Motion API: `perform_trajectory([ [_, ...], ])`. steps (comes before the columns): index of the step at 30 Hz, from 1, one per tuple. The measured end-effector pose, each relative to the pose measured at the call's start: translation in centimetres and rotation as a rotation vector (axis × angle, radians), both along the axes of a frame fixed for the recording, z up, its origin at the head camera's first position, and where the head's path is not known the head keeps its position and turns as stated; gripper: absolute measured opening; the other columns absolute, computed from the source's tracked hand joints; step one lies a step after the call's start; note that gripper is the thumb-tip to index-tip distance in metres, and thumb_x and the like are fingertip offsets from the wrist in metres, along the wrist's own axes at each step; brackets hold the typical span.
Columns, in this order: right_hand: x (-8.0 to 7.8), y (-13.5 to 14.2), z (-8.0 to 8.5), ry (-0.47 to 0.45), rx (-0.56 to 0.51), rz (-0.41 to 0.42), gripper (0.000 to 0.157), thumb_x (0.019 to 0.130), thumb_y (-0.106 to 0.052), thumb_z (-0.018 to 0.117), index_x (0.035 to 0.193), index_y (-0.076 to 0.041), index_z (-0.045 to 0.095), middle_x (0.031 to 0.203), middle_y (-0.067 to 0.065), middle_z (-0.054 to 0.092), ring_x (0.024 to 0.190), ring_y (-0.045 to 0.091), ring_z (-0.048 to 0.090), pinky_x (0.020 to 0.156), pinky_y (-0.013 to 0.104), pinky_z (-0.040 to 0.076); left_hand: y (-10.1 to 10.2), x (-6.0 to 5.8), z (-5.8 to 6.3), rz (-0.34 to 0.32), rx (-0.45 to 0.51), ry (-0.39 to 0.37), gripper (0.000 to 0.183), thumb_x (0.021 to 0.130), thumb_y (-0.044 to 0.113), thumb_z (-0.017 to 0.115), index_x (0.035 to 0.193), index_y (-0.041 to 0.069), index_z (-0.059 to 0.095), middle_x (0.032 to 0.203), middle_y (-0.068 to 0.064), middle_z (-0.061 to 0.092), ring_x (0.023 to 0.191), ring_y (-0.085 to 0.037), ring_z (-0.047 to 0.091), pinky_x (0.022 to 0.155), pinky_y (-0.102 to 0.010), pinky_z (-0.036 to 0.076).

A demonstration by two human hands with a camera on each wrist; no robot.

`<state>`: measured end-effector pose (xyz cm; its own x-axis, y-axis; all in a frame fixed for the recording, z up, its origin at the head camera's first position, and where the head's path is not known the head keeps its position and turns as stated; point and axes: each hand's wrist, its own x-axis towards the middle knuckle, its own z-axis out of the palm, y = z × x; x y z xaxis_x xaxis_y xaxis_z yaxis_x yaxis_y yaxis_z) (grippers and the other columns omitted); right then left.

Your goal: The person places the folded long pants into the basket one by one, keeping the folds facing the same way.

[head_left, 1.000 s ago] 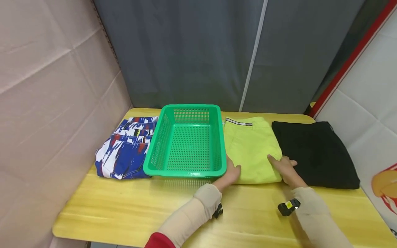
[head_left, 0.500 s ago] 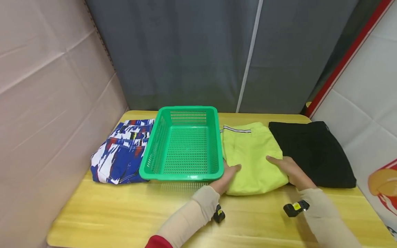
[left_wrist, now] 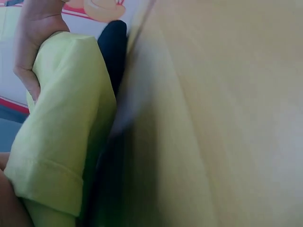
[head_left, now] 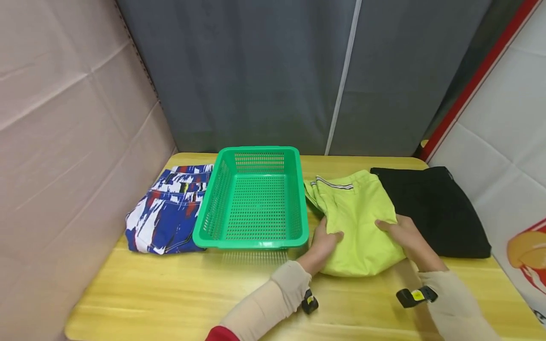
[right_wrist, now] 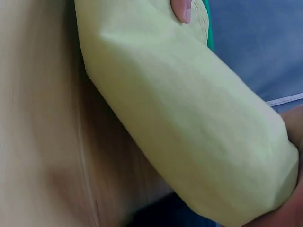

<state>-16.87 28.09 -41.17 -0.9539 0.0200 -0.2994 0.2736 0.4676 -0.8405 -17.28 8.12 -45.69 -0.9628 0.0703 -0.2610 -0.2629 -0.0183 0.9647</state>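
Folded lime-yellow pants (head_left: pixel 356 222) with black-and-white striped trim are held between both hands, tilted and raised a little over the table. My left hand (head_left: pixel 325 244) grips the left side, thumb on top and the other fingers underneath. On the opposite side my right hand (head_left: pixel 409 239) grips the pants the same way. In the left wrist view the pants (left_wrist: pixel 61 123) bulge, with a shadowed gap between them and the table. The right wrist view has the pants (right_wrist: pixel 184 118) filling its middle, with the fingers beneath hidden.
A green plastic basket (head_left: pixel 251 244) with perforated walls stands directly left of the pants. Folded blue, white and red patterned clothing (head_left: pixel 166 213) lies left of it. Folded black clothing (head_left: pixel 431 213) lies at the right. A grey curtain (head_left: pixel 256 76) hangs behind the wooden table (head_left: pixel 162 293).
Both hands have taken hold of the yellow pants, lifted them from the table and drawn them nearer and slightly right. The pants' left edge has come away from the basket's side.
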Motion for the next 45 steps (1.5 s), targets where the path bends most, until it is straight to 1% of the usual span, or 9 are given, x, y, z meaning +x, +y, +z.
perform_trajectory([
  [3,0.6,0.4,0.5,0.001,-0.004,-0.011,0.058,0.1,-0.031,0.05,0.133,0.014,0.038,0.092,0.004,0.063,0.073,0.01,0.064,0.066,0.03,0.056,0.2,0.2,0.7,-0.013,0.018,0.01,0.071,0.087,0.006,0.064,0.15,0.003,0.031,0.153,-0.016,0.035,0.141,-0.035,0.032,0.116,-0.049,0.028],
  [7,1.4,1.0,1.1,0.009,-0.026,-0.028,0.059,0.1,-0.032,0.051,0.133,0.014,0.036,0.086,-0.002,0.062,0.071,0.009,0.065,0.065,0.031,0.057,0.3,0.7,1.8,-0.056,0.081,0.029,0.069,0.087,0.004,0.064,0.149,0.005,0.033,0.146,-0.014,0.045,0.132,-0.033,0.045,0.112,-0.047,0.037],
  [13,2.3,1.7,3.1,0.056,-0.036,-0.029,0.056,0.099,-0.035,0.051,0.128,0.011,0.039,0.076,-0.008,0.063,0.065,0.01,0.067,0.061,0.032,0.058,-0.1,1.2,4.1,-0.095,0.166,0.038,0.067,0.088,0.006,0.064,0.149,0.009,0.035,0.14,-0.01,0.053,0.125,-0.029,0.053,0.108,-0.045,0.042],
  [18,2.4,1.5,5.1,0.127,-0.014,-0.037,0.045,0.098,-0.036,0.053,0.117,0.005,0.046,0.07,-0.012,0.062,0.06,0.01,0.065,0.058,0.031,0.057,-0.9,1.1,6.2,-0.111,0.239,0.024,0.065,0.09,0.006,0.063,0.148,0.015,0.036,0.128,-0.003,0.061,0.113,-0.024,0.06,0.101,-0.041,0.047],
  [22,2.2,0.8,5.9,0.164,-0.065,-0.054,0.037,0.098,-0.035,0.055,0.113,-0.003,0.048,0.072,-0.015,0.062,0.063,0.008,0.065,0.058,0.03,0.056,-1.9,0.9,7.9,-0.094,0.246,0.022,0.069,0.089,0.005,0.064,0.15,0.014,0.033,0.131,-0.005,0.06,0.113,-0.023,0.061,0.101,-0.039,0.048],
  [27,1.9,-0.7,6.6,0.203,-0.139,-0.067,0.029,0.097,-0.033,0.057,0.112,-0.009,0.048,0.075,-0.018,0.062,0.066,0.005,0.064,0.059,0.027,0.056,-4.1,0.3,9.7,-0.111,0.263,0.024,0.071,0.09,0.004,0.063,0.152,0.016,0.031,0.126,-0.009,0.063,0.103,-0.021,0.066,0.09,-0.034,0.054],
  [38,0.6,-5.8,7.8,0.231,-0.235,-0.026,0.036,0.097,-0.034,0.057,0.117,-0.005,0.047,0.075,-0.018,0.062,0.066,0.003,0.065,0.06,0.024,0.056,-9.8,-0.3,11.8,-0.089,0.261,0.095,0.068,0.09,0.002,0.061,0.151,0.018,0.034,0.133,-0.013,0.058,0.109,-0.021,0.062,0.097,-0.035,0.05],
  [42,0.0,-7.8,8.2,0.208,-0.327,0.059,0.037,0.098,-0.033,0.054,0.122,-0.006,0.045,0.079,-0.016,0.066,0.07,0.004,0.067,0.064,0.024,0.057,-12.3,-0.7,12.2,-0.084,0.221,0.114,0.068,0.092,0.003,0.06,0.151,0.02,0.032,0.133,-0.015,0.057,0.107,-0.02,0.062,0.096,-0.034,0.049],
  [45,-0.6,-9.4,8.4,0.167,-0.403,0.186,0.039,0.1,-0.032,0.05,0.126,-0.003,0.041,0.084,-0.012,0.068,0.076,0.007,0.069,0.069,0.025,0.057,-14.9,-1.0,12.4,-0.069,0.181,0.105,0.068,0.092,0.004,0.06,0.151,0.022,0.032,0.132,-0.015,0.057,0.103,-0.016,0.063,0.093,-0.032,0.05],
])
